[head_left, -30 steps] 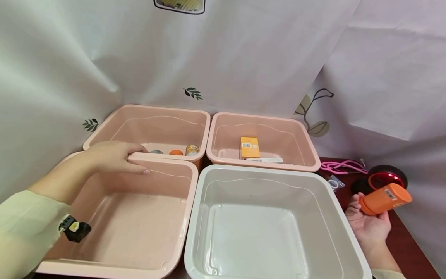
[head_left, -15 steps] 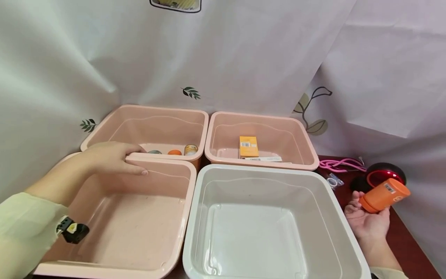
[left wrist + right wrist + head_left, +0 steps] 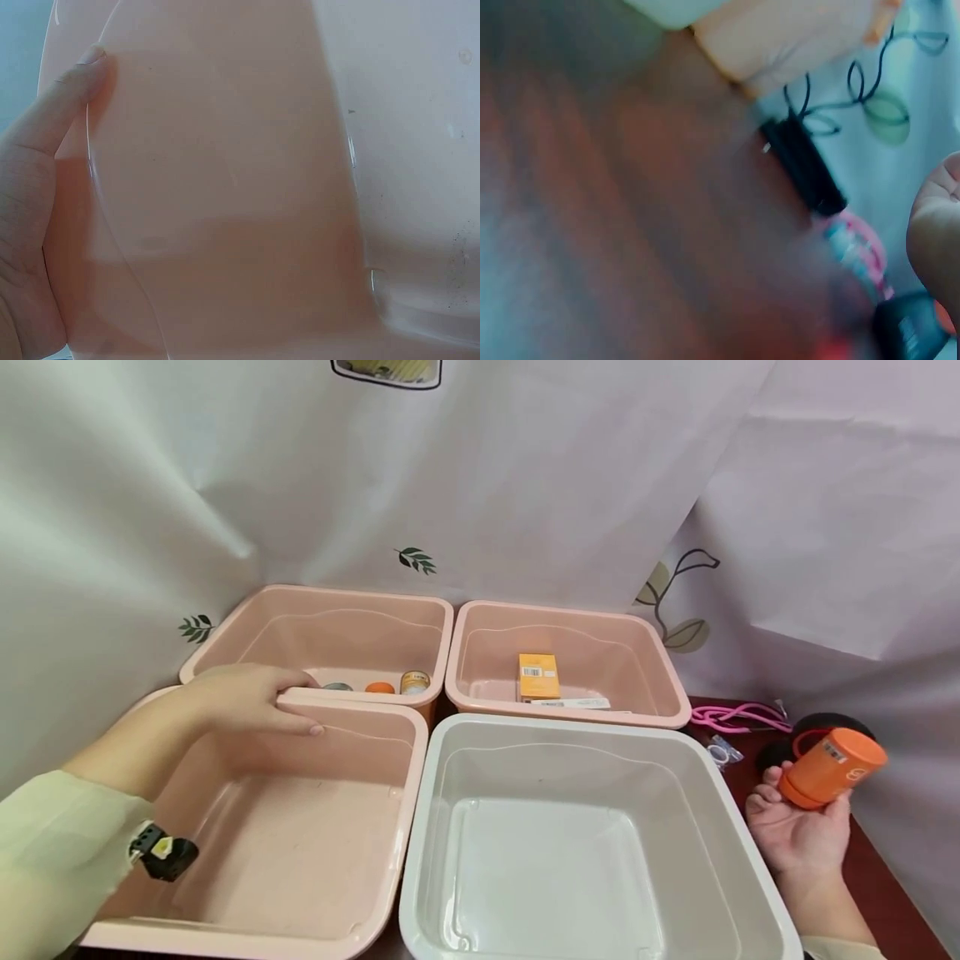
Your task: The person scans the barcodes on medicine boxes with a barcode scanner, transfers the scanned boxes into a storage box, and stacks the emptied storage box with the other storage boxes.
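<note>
On the right in the head view, my right hand (image 3: 798, 831) holds an orange bottle (image 3: 832, 768) with a small barcode, tilted, its wide end up to the right. The palm faces up beneath it. Behind it is a black device (image 3: 828, 724), mostly covered by the bottle. My left hand (image 3: 251, 700) grips the far rim of the front left pink bin (image 3: 258, 852), thumb (image 3: 75, 94) down its inner wall and fingers over the outside. Only the heel of my right hand (image 3: 937, 225) shows in the right wrist view.
Behind stand a pink bin (image 3: 352, 602) with several containers and another pink bin (image 3: 555, 612) with a yellow box (image 3: 538, 677) and a white flat box (image 3: 577, 702). A grey bin (image 3: 555, 852) stands at the front. Pink tubing (image 3: 738, 717) and a small clear packet (image 3: 723, 752) lie right.
My right hand has lifted the orange bottle slightly and turned it, so it covers more of the black device and its red light. The left hand stays on the rim.
</note>
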A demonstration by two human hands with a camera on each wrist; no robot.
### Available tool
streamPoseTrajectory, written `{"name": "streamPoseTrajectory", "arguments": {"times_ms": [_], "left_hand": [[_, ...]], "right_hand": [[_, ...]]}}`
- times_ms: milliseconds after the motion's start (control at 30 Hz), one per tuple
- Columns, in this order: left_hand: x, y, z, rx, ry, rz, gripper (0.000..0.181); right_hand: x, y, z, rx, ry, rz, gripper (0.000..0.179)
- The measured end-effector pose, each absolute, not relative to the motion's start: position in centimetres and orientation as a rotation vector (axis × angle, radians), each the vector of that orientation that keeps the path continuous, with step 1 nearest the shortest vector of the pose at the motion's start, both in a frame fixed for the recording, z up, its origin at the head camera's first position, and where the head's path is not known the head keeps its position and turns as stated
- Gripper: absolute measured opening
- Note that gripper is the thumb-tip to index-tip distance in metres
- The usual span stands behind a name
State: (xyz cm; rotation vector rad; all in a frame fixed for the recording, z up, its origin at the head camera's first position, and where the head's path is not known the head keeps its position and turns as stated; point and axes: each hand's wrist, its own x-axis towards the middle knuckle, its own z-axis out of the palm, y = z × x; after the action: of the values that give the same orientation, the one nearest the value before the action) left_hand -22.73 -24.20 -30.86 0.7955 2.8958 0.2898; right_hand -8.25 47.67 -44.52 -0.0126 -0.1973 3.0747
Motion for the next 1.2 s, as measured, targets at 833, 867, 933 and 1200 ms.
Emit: {"name": "streamPoseTrajectory", "arguments": {"times_ms": [833,867,933,1200], "left_hand": [[-22.6,-24.0,-30.8,0.79,2.9,0.289,0.067],[-22.7,-23.9,-30.8,0.792,2.899,0.287,0.067],[-22.7,-23.7,-30.8,0.795,2.898,0.284,0.068],[-23.2,-23.1,-30.5,0.811,2.894,0.269,0.074]], "right_hand": [[-14.7,34.4,-23.4,0.941,-2.267,2.023,0.048],[-14.7,33.7,-23.0,0.886,-2.354,1.886,0.049],[-14.8,32.0,-22.2,0.738,-2.496,1.619,0.05],[-17.5,25.2,-19.5,0.556,-2.696,1.278,0.052]]}}
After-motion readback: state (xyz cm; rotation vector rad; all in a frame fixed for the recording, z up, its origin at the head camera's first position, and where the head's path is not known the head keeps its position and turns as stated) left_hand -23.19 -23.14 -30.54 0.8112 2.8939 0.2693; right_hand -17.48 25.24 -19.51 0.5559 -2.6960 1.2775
